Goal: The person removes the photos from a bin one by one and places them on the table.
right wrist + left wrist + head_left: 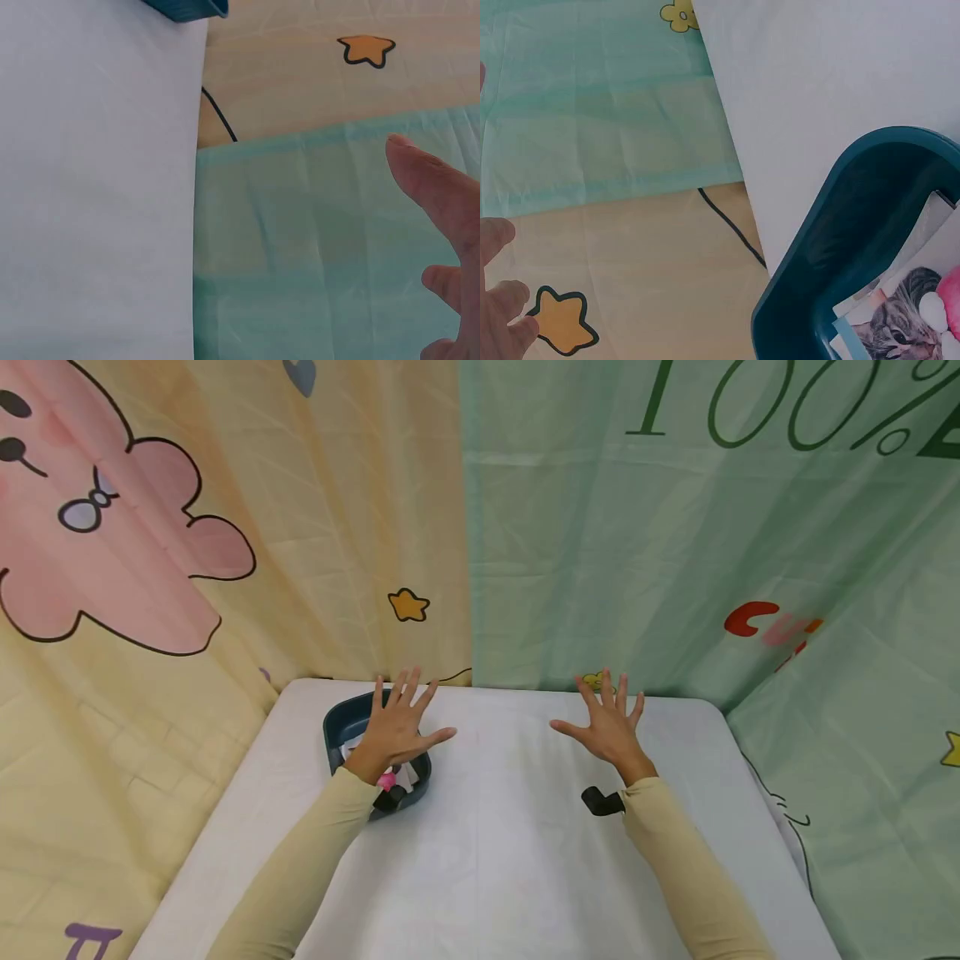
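Note:
My left hand (396, 731) is spread with straight fingers over the dark teal basin (334, 727) and holds nothing. Inside the basin, in the left wrist view, lie a card with a cat picture (907, 322) and a bright pink object (951, 296); the left hand and wrist hide part of the contents in the head view. To the right, my right hand (609, 732) hovers above the white table with fingers fanned out and nothing in it. Its thumb (427, 176) stretches out across the right wrist view.
The white-covered table (480, 860) has rounded back corners. Right behind its back edge hang a yellow printed curtain (337, 568) and a green one (570, 568). A black device (602, 802) sits at the right wrist.

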The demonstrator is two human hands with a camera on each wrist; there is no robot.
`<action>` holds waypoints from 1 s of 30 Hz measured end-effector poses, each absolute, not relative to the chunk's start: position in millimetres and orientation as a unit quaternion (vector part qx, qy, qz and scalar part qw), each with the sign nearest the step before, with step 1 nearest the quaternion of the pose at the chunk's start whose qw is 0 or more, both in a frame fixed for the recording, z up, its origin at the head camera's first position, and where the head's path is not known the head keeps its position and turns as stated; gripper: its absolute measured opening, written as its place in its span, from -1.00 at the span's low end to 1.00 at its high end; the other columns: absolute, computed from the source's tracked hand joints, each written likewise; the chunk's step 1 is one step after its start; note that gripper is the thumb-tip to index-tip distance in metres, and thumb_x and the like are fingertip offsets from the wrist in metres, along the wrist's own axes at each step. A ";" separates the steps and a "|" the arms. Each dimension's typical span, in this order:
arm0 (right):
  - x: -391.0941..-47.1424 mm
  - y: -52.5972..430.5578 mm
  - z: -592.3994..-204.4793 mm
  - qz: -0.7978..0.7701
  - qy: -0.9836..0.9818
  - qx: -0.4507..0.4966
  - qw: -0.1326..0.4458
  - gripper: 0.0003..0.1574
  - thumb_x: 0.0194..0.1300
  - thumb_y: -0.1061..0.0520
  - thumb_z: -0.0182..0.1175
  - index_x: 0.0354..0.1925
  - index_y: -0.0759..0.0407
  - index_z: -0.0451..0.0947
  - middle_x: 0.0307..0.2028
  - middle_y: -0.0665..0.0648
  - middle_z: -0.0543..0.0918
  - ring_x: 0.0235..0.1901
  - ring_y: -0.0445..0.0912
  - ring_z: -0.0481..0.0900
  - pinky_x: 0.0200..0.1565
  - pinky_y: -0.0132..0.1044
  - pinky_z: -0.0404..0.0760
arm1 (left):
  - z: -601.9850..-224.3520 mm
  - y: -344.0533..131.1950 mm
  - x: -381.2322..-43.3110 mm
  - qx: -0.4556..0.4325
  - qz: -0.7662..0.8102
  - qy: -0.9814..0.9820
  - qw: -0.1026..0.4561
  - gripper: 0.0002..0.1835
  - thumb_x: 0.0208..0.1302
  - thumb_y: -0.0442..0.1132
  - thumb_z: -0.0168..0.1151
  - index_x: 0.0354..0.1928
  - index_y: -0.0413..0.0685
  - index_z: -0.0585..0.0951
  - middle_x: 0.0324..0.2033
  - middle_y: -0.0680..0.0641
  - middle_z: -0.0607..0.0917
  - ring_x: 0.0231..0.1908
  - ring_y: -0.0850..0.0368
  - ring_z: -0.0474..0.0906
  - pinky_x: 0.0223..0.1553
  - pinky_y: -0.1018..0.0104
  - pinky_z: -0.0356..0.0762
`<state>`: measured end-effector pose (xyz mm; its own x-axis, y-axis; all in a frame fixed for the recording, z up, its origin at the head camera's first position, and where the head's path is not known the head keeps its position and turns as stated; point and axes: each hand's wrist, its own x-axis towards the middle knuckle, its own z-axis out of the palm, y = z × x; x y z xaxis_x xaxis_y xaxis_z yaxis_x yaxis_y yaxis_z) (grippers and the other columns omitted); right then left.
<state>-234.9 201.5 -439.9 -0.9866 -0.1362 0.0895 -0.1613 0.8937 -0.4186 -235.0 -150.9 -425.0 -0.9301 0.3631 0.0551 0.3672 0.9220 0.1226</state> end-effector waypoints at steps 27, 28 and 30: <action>-233.1 183.7 -455.5 0.242 -0.967 0.074 0.022 0.21 0.13 -0.50 0.16 0.52 -0.02 -0.04 0.50 0.30 -0.38 0.43 0.20 -0.63 0.25 0.36 -0.56 | -515.1 -266.2 -192.7 0.018 -0.385 -0.923 0.005 -0.18 0.39 0.09 0.04 0.48 -0.24 0.03 0.45 -0.43 -0.22 0.41 -0.44 -0.30 0.30 -0.40 -0.26; -233.2 182.9 -455.9 0.246 -0.966 0.074 0.024 0.20 0.13 -0.49 0.16 0.52 -0.02 -0.04 0.50 0.28 -0.39 0.43 0.19 -0.63 0.26 0.35 -0.55 | -518.2 -267.0 -190.4 0.027 -0.391 -0.920 -0.010 -0.17 0.39 0.10 0.03 0.49 -0.22 0.00 0.46 -0.42 -0.26 0.42 -0.43 -0.32 0.30 -0.40 -0.27; -233.6 181.4 -456.1 0.257 -0.963 0.077 0.030 0.18 0.15 -0.46 0.17 0.52 -0.01 -0.02 0.50 0.29 -0.40 0.44 0.19 -0.62 0.26 0.35 -0.54 | -524.2 -267.8 -186.8 0.044 -0.401 -0.914 -0.034 -0.15 0.40 0.10 0.03 0.50 -0.21 -0.06 0.45 -0.41 -0.30 0.42 -0.43 -0.36 0.31 -0.39 -0.29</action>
